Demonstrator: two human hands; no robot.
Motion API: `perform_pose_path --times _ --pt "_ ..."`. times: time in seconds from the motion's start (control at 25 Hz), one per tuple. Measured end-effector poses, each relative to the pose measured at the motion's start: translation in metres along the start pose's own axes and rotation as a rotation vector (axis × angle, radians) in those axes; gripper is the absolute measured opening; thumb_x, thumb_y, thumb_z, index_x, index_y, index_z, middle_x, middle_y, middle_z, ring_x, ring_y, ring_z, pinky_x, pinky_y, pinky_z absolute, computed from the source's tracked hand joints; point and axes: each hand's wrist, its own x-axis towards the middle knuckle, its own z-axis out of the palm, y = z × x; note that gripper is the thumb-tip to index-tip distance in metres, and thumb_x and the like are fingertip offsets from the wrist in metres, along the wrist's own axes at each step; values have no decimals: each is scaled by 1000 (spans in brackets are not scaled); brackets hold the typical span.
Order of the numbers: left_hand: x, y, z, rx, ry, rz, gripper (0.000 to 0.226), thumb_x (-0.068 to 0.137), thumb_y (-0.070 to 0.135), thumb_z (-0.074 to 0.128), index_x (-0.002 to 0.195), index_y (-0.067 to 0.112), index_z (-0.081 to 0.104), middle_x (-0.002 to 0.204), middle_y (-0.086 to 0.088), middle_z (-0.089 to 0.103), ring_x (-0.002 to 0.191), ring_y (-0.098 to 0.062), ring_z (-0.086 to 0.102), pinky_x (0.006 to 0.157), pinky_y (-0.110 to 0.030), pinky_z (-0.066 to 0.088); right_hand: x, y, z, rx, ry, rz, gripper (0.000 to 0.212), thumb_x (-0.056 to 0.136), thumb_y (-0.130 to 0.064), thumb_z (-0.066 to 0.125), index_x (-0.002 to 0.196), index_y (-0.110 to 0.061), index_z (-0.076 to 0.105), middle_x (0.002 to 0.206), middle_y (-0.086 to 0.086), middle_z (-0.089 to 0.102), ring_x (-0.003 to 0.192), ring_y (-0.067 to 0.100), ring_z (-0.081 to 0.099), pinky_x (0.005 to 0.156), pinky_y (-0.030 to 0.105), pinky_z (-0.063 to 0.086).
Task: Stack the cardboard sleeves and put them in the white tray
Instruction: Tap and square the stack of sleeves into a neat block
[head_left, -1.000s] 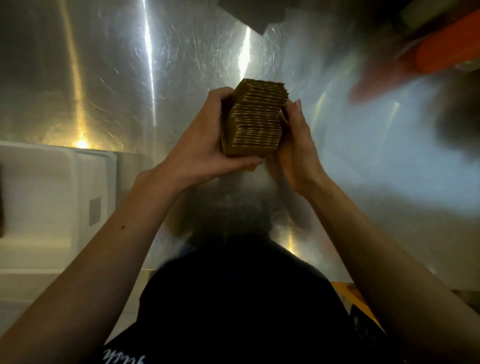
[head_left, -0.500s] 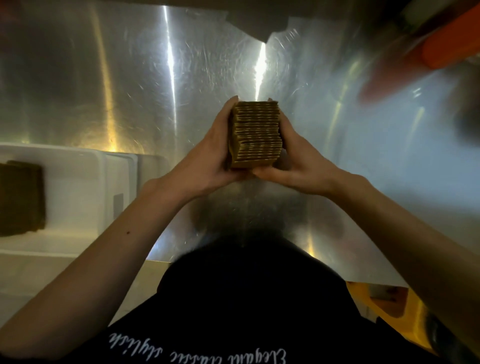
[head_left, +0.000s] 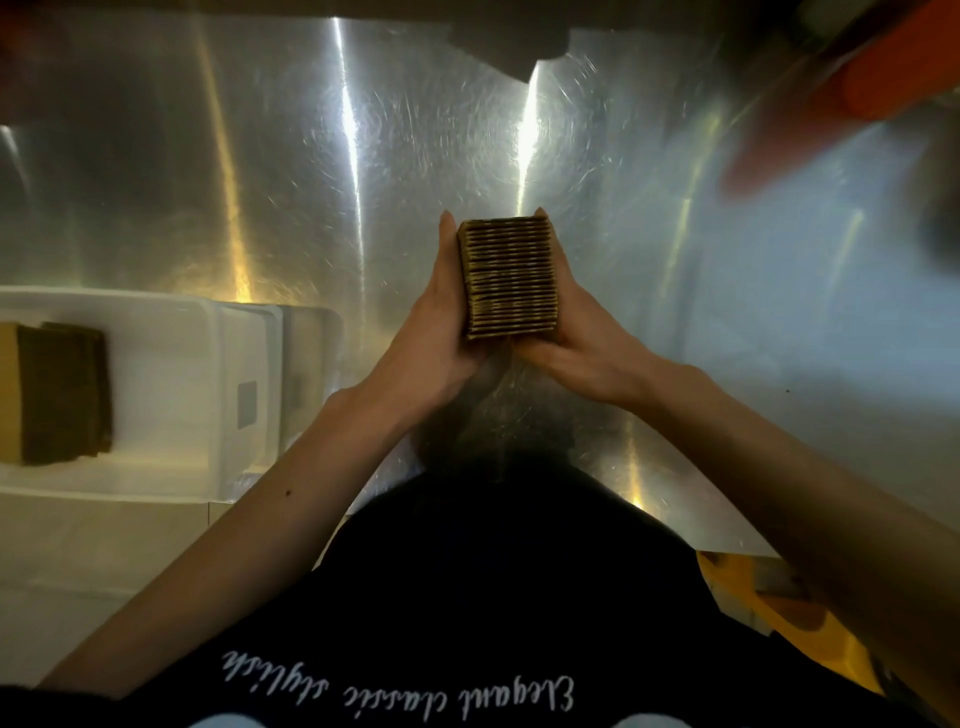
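Note:
A squared-up stack of brown cardboard sleeves (head_left: 508, 278) is held edge-up between both hands above the steel table. My left hand (head_left: 434, 332) presses its left side with fingers straight along it. My right hand (head_left: 576, 332) cups its right side and underside. The white tray (head_left: 171, 395) stands at the left on the table edge. An earlier dark stack of sleeves (head_left: 62, 392) lies in the tray's left part.
The shiny steel table (head_left: 311, 182) spreads across the view with bright glare streaks. An orange object (head_left: 904, 78) sits blurred at the far right. A yellow object (head_left: 779, 613) shows below the table's near right edge.
The uneven stack has been squared into one tidy block and lowered toward me. My right hand shifted from the side to under it. The view has swung left, showing more of the tray.

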Motion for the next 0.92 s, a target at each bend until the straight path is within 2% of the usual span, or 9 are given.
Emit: perform_pose_path --times 0.08,0.16,0.28,0.32,0.48,0.6,0.72,0.8,0.92 --pt "0 3 -2 50 1 -14 97 96 18 63 155 21 -13 143 -10 53 122 -6 58 101 -15 37 -1 1 -1 -3 -3 -11 99 89 -28 60 151 -5 -15 157 11 28 140 18 37 116 37 31" --pt "-1 7 -5 126 -23 -9 109 92 26 68 154 17 -21 152 -14 46 127 -20 55 105 -22 38 -1 1 -2 -9 -6 -16 98 90 -34 59 152 -5 -11 159 8 22 143 16 32 117 30 28" --pt "-1 15 -13 148 -93 -24 109 93 28 66 152 16 -25 149 -11 48 109 -5 58 92 -1 35 1 3 -3 -45 -17 -34 96 90 -37 59 153 -5 -6 160 3 17 144 9 26 113 15 21" --pt "-2 17 -17 170 -109 -19 108 93 25 66 153 15 -23 147 -12 50 105 -5 58 88 0 37 1 5 -5 -55 -19 -45 95 90 -32 61 153 -6 -6 158 2 21 142 6 30 111 12 23" --pt "-4 25 -25 215 -97 36 104 87 22 74 157 8 -2 142 -14 55 121 -27 60 103 -35 47 1 9 -14 -102 -24 -43 96 87 -27 69 152 -22 -2 132 -12 49 112 -10 55 91 6 42" --pt "-3 29 -26 177 -121 42 113 81 27 80 157 8 -3 144 -10 54 124 -25 59 108 -39 45 3 9 -18 -104 -21 -16 96 85 -36 71 153 -25 4 124 -24 52 109 -14 55 89 4 42" --pt "-4 25 -30 174 -186 41 119 82 26 80 157 9 -11 151 -10 48 132 -24 53 113 -42 41 3 11 -19 -94 -6 5 104 84 -32 72 154 -19 -4 119 -32 48 108 -17 53 85 2 42" --pt "-3 23 -29 189 -168 53 112 85 23 76 157 9 -8 146 -9 52 126 -22 57 110 -35 44 5 12 -19 -98 -6 18 110 82 -32 74 153 -18 -8 119 -33 47 107 -18 54 84 1 42" --pt "-1 22 -26 200 -108 90 102 86 22 75 156 9 2 136 -7 60 111 -13 59 91 -9 40 8 11 -19 -119 -1 29 111 79 -39 77 153 -24 -3 117 -37 46 105 -24 50 84 -2 38"
